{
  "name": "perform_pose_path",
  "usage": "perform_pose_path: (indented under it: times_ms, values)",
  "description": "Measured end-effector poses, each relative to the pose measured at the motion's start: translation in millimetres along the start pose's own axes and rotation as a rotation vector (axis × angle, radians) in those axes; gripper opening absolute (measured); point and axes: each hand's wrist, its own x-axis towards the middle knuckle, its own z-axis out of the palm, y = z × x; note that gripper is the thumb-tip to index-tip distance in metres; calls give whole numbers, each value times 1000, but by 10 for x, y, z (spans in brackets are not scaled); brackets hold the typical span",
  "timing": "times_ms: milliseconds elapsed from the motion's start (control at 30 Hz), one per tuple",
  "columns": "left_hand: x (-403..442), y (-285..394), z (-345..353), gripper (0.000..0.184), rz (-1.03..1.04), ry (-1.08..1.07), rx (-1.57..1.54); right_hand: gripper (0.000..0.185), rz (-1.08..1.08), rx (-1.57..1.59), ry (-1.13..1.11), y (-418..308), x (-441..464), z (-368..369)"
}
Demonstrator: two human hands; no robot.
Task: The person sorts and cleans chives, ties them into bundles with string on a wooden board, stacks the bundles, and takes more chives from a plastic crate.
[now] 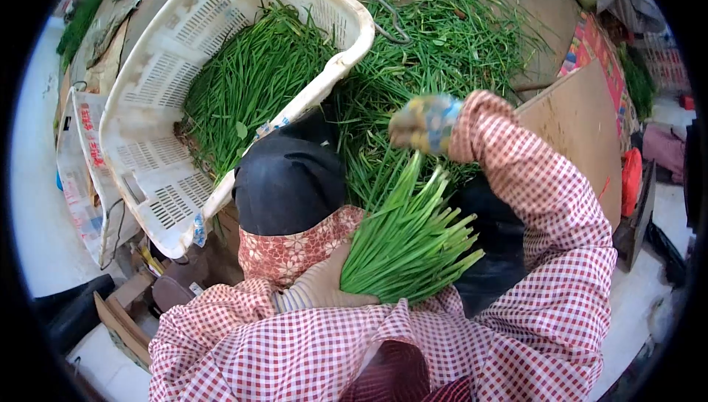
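A bunch of long green chives (405, 247) lies across my lap, its pale cut ends fanned toward the right. My left hand (324, 280) wraps around the bunch from the left side, fingers closed on it. Just above the bunch's upper end is my right hand (425, 123), in a patterned yellow-and-blue glove. Motion smears its fingers, so their grip and anything in them cannot be made out.
A white slatted plastic basket (158, 99) tilts toward me at the upper left, with more chives (258, 70) inside. Loose chives (450, 33) cover the floor ahead. At the right stands a wooden board (579, 136). A bent metal wire (383, 7) hangs by the basket rim.
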Motion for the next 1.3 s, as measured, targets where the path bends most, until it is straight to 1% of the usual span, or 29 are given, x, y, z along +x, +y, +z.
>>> perform_pose_path:
  times_ms: [33,67,100,133,167,200,267,300,333,400,467,533,567,600,733,800,833,867,933,967,1000,1033,1100,1167,1200,1233,1267,1300]
  values:
    - [-7,-200,-110,107,-69,-48,177,26,90,14,13,293,72,-27]
    - [-2,-198,-115,107,-74,-57,189,26,376,-4,137,406,-27,-173]
    - [12,-185,-114,105,-83,-101,45,29,658,14,270,519,-126,-318]
    - [14,-171,-109,103,-91,-143,-99,32,704,73,497,799,-332,-305]
    - [-34,-75,-87,93,-157,-118,-124,39,718,134,734,1076,-537,-291]
    - [-37,-63,-100,93,-154,-123,-114,44,752,-64,837,1074,-731,-236]
    - [-53,-38,-120,81,-229,-122,-456,36,568,-187,915,841,-955,-25]
    - [-76,-31,-89,71,-150,-128,-505,33,343,-33,815,755,-1016,99]
    - [-92,-28,-97,71,-147,-134,-491,31,117,114,708,664,-1068,230]
    - [-115,-62,-120,69,-188,-46,-461,23,-141,287,718,213,-1077,494]
    - [-117,-91,-104,68,-173,-49,-402,28,-74,325,621,-79,-1090,639]
    - [-132,-24,-86,68,-199,-60,-442,34,-15,320,658,-233,-1067,788]
    - [-122,-68,-75,60,-156,-51,-564,39,13,313,642,-276,-1023,833]
    - [-126,-63,-65,60,-157,-56,-546,38,10,380,611,-326,-1023,853]
    - [-154,-40,-39,58,-165,-26,-488,37,-2,382,641,-458,-1028,900]
    - [-156,-61,-56,58,-166,-17,-446,38,-5,290,651,-454,-1028,968]
    - [-147,-77,-75,65,-185,-31,-396,31,-16,235,693,-467,-1027,997]
    - [-144,-80,-83,72,-204,-47,-347,31,-13,239,702,-459,-1016,1024]
    - [-161,-13,-50,73,-237,-68,-380,25,-108,11,734,-402,-962,1089]
    - [-162,36,-28,75,-267,-85,-420,23,-134,-69,811,-376,-901,1115]
    - [-154,69,-16,75,-266,-88,-414,23,-132,-71,817,-338,-895,1134]
    - [-149,97,-5,77,-247,-105,-416,24,-131,416,750,-338,-899,1108]
    - [-160,137,32,79,-231,-122,-416,22,-187,-252,796,-246,-975,1004]
    - [-153,167,70,85,-158,-114,-346,21,-200,-32,829,-16,-1007,978]
    - [-133,169,59,85,-156,-112,-347,22,-187,-182,833,81,-1079,945]
    - [-125,165,44,87,-154,-126,-311,18,-193,-15,789,75,-1134,904]
    - [-121,149,25,89,-154,-141,-275,18,-195,-12,784,77,-1138,839]
    - [-114,109,-2,90,-160,-136,-240,15,102,162,617,100,-1113,725]
